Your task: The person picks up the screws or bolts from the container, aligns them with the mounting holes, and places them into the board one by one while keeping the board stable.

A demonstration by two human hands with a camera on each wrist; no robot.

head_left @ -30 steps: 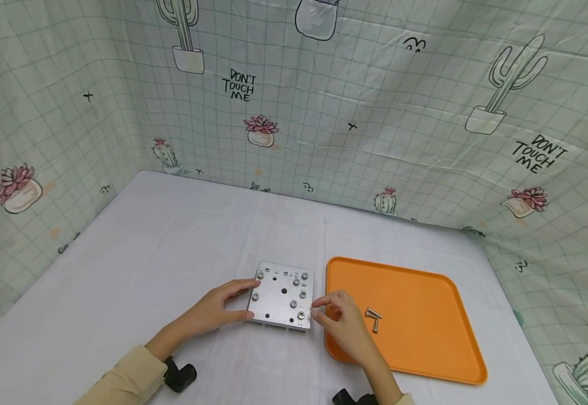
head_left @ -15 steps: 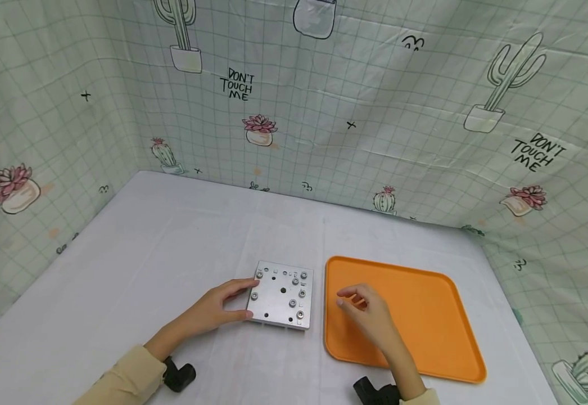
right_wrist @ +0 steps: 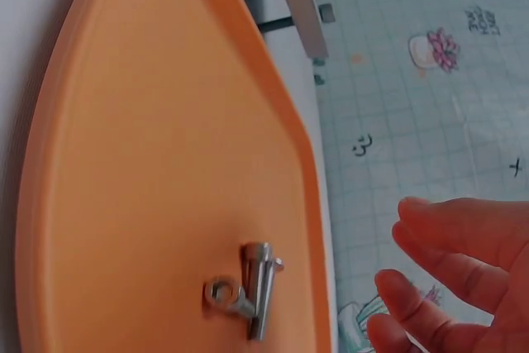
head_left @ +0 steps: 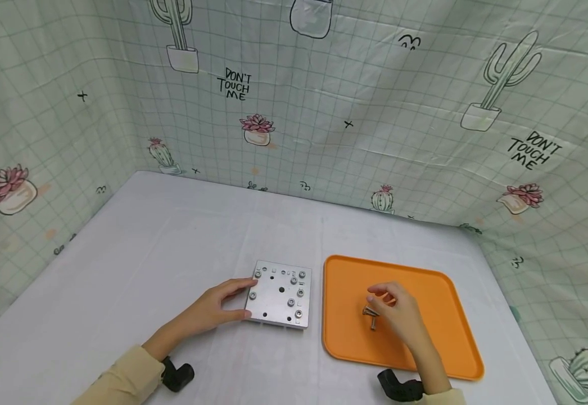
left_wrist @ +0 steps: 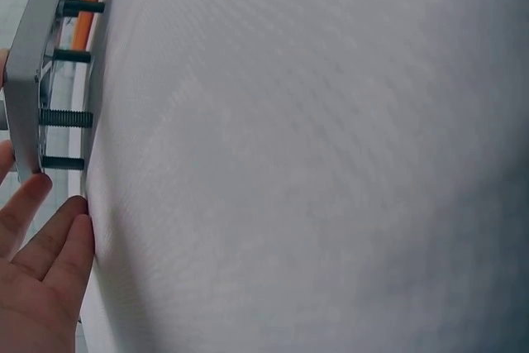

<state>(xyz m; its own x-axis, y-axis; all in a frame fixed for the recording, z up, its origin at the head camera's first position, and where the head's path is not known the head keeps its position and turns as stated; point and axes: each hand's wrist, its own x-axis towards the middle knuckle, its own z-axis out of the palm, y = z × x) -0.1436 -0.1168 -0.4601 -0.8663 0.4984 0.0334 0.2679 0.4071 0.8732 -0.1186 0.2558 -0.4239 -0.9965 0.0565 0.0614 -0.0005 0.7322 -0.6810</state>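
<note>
A square silver metal plate [head_left: 272, 295] lies in the middle of the table, several socket-head screws seated in its holes. Their threaded shanks [left_wrist: 66, 118] stick out below it in the left wrist view. My left hand [head_left: 215, 306] holds the plate's left edge, thumb near the front corner and index finger farther back. Over the orange tray [head_left: 347, 343] hovers my right hand [head_left: 402, 315], fingers loosely curved with nothing between them. Just under its fingertips lie a few loose screws [head_left: 372, 322], which the right wrist view shows crossed in a small pile [right_wrist: 260, 291].
The tray's raised rim [head_left: 328, 281] stands a short way right of the plate. A white cloth [head_left: 198, 225] covers the table. Behind and at the sides hangs a cactus-print curtain [head_left: 314, 112]. Black wrist-camera mounts [head_left: 177, 376] sit on both wrists.
My right hand has moved right, from the plate's right edge to over the loose screws in the tray. The left hand stays at the plate, which keeps its place.
</note>
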